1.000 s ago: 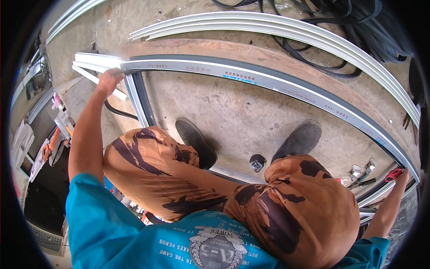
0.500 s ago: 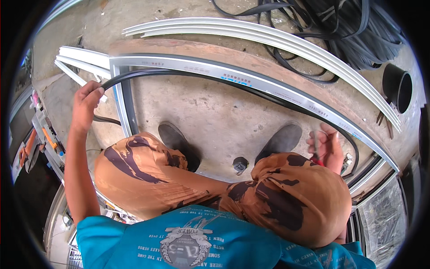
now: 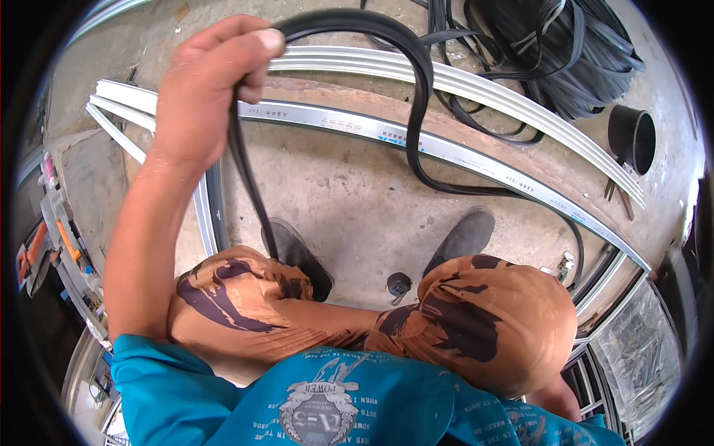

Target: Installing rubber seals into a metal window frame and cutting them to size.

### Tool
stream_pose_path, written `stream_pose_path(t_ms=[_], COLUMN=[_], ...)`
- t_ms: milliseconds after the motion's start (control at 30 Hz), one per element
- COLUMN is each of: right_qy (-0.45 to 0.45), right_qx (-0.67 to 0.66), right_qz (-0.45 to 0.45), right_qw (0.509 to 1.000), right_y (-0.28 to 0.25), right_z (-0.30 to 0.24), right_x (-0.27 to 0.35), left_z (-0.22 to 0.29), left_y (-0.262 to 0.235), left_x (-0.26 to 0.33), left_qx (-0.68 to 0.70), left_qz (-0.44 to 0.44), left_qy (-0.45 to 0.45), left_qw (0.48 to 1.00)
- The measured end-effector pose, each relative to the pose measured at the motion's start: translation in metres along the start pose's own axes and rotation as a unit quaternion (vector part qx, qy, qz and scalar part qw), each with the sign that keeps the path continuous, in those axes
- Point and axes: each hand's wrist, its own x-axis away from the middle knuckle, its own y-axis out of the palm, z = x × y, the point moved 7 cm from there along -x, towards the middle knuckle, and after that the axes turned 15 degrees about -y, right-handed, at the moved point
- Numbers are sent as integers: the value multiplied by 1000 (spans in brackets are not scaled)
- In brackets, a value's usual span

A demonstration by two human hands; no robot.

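My left hand (image 3: pixel 223 67) is raised, its fingers closed round a black rubber seal strip (image 3: pixel 425 74). From the grip the strip arches to the right, bends down across the metal frame and runs on toward the frame's right corner. Its other end hangs from my fist down to my left shoe. The silver frame bar (image 3: pixel 327 115), curved and printed, lies on the floor around my feet. Of my right arm (image 3: pixel 559 398) only a bit of skin shows beside my right knee; the right hand is out of sight.
White curved profiles (image 3: pixel 476 85) lie beyond the frame, above a brown board (image 3: pixel 335 91). A heap of black strip (image 3: pixel 565 67) and a black cylinder (image 3: pixel 632 140) are at the far right. A small black object (image 3: pixel 399 284) sits between my shoes (image 3: pixel 465 241).
My left hand has lifted up and to the right with the seal strip, pulling it into a high loop over the frame. My right hand has left the frame's right side and dropped from sight.
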Motion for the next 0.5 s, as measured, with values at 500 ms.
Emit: stream_pose_path(t_ms=[500], right_qy=[-27], right_qx=[-74], right_qz=[-68], right_qw=[995], right_y=[33], right_z=[-50], right_x=[57], left_z=[-34], left_y=[7], left_x=[-10], left_qx=[59], left_qz=[8], left_qy=[-61], left_qw=[996])
